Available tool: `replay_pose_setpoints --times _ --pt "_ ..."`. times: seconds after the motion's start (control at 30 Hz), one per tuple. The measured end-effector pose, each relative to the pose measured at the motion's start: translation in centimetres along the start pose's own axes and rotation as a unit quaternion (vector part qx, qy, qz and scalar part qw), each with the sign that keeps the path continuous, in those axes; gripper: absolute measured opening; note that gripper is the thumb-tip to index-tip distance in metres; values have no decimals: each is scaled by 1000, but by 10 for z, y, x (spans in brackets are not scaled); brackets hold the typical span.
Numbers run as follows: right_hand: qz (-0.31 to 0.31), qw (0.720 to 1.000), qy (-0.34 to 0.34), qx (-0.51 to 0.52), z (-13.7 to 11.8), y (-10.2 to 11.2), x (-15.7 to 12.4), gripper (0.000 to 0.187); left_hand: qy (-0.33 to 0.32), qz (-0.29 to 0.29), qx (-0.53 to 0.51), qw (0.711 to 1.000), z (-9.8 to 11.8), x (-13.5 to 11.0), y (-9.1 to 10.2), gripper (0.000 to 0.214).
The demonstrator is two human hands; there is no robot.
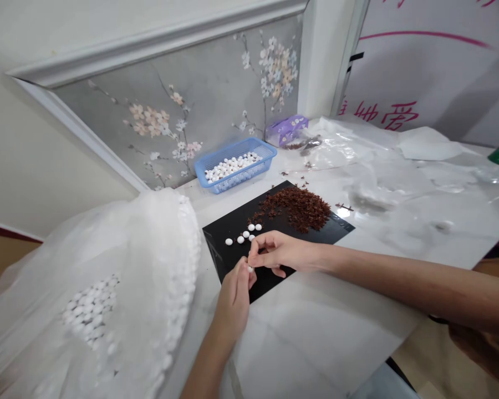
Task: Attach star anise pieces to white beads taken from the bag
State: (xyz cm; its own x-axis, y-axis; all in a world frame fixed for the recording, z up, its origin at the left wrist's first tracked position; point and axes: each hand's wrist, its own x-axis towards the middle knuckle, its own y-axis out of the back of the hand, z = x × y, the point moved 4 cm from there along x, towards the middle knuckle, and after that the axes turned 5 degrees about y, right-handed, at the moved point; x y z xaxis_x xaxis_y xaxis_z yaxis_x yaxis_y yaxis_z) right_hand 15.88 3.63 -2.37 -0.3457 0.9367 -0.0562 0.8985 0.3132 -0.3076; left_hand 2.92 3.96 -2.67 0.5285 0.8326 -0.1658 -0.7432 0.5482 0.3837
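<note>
My left hand (236, 291) is closed around a small white ball (250, 269), which shows between the fingertips. Above it my right hand (280, 252) pinches thumb and forefinger together right at the ball. Anything between those right fingertips is too small or hidden to name. Both hands are over a black mat (266, 279) on the table. Just beyond the fingers lie several loose white balls (246, 235). Farther back on the mat is a heap of small reddish-brown, star-shaped pieces (303, 208).
A blue plastic basket (235, 185) of white balls stands against the wall. A large translucent bag (149, 249) with white balls fills the left side. Behind the heap are a purple packet (288, 130) and clear plastic sheeting (345, 141). Loose brown bits lie on the white table (299, 332).
</note>
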Motion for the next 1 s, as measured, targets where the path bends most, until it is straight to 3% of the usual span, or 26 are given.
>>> replay_pose_setpoints --times 0.27,0.43,0.53,0.6,0.7,0.77,0.83,1.0 --pt "3 999 3 -35 2 0 1 34 3 -3 -22 1000 -1 1 1 32" --pt "-35 999 22 -30 -6 3 4 33 2 -2 -47 999 -2 4 1 30" --pt "72 990 55 -111 -19 27 4 32 -5 0 -54 999 -1 4 0 30" --pt "191 940 80 -271 -29 52 2 26 2 14 -49 999 1 3 0 31" --pt "317 776 62 -542 -39 82 -3 15 20 71 40 996 4 0 5 31" --pt "333 703 11 -628 -38 93 -5 16 29 109 158 981 7 -2 10 29" --pt "323 678 -30 -660 -36 97 -6 16 38 135 256 956 8 -3 14 25" --pt "299 666 -43 -682 -35 90 -6 11 17 162 343 925 8 0 21 30"
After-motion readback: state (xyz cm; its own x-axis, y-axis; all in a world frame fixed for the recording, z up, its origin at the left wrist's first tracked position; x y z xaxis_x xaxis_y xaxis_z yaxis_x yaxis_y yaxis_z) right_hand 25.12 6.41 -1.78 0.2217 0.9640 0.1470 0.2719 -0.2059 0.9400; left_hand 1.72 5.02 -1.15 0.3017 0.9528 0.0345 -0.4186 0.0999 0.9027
